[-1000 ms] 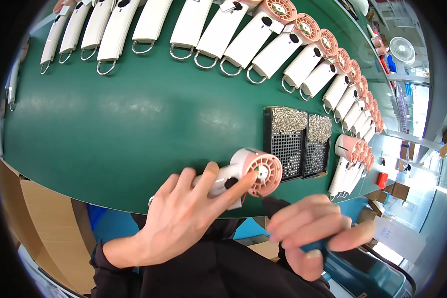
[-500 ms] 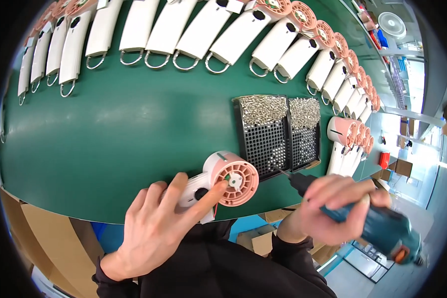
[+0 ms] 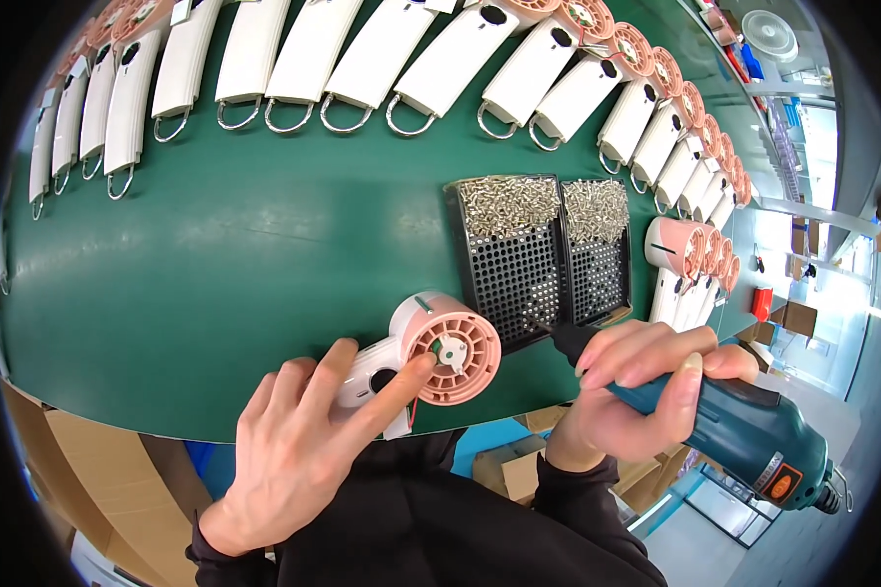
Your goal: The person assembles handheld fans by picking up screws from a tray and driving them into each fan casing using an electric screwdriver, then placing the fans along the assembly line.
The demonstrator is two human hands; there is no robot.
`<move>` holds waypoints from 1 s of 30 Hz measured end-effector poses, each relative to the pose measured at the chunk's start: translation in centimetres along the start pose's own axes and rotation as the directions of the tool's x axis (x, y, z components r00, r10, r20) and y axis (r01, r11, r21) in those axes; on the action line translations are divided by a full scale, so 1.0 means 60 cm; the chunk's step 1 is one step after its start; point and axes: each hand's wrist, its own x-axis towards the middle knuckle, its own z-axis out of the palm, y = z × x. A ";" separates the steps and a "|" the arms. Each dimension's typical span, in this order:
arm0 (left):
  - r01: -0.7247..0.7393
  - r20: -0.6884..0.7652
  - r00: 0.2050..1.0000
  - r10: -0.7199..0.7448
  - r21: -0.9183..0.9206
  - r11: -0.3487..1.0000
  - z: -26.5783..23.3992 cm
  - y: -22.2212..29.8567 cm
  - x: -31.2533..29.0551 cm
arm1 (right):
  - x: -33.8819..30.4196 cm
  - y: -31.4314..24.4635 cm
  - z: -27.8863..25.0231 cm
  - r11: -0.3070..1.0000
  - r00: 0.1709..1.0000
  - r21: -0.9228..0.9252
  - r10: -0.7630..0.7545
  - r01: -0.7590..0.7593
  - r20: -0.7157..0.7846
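My left hand (image 3: 303,430) is closed over the white handle of a pink-and-white handheld appliance (image 3: 457,383), which lies at the near edge of the table. Its round, slotted head faces up, and my index finger rests close to the pale hub and a bit of green inside. A red wire shows below the head. In my right hand (image 3: 646,391) is a teal electric screwdriver (image 3: 754,435), its black nose pointing left. The bit reaches over the lower part of a black perforated screw tray (image 3: 489,279); whether it touches a screw I cannot make out.
Beside that tray stands a second one (image 3: 597,284), each with a heap of small silver screws (image 3: 509,205) at its far end. Similar white-handled units (image 3: 455,64) line the far side of the green table (image 3: 215,274). Cardboard boxes (image 3: 98,460) stand below the near edge.
The screwdriver has moved slightly left, its bit now over the tray's lower holes. The whole view has shifted a little; my left hand keeps its hold on the appliance.
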 end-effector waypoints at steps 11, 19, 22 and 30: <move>-0.025 -0.023 0.999 0.025 -0.012 1.000 0.002 -0.006 0.000 | 0.003 -0.001 0.005 1.000 1.000 0.002 -0.015 0.015 0.006; 0.003 0.012 1.000 -0.002 -0.086 0.996 -0.013 -0.003 0.003 | 0.017 -0.062 0.014 0.944 0.990 0.304 -0.140 0.125 0.028; 0.013 0.008 1.000 -0.013 -0.071 0.997 -0.012 -0.001 -0.002 | 0.028 -0.075 0.061 0.940 0.988 0.325 -0.136 0.105 0.073; 0.024 -0.010 1.000 -0.026 -0.099 0.995 -0.010 -0.007 -0.005 | 0.023 -0.066 0.107 0.964 0.976 0.263 -0.079 0.024 0.202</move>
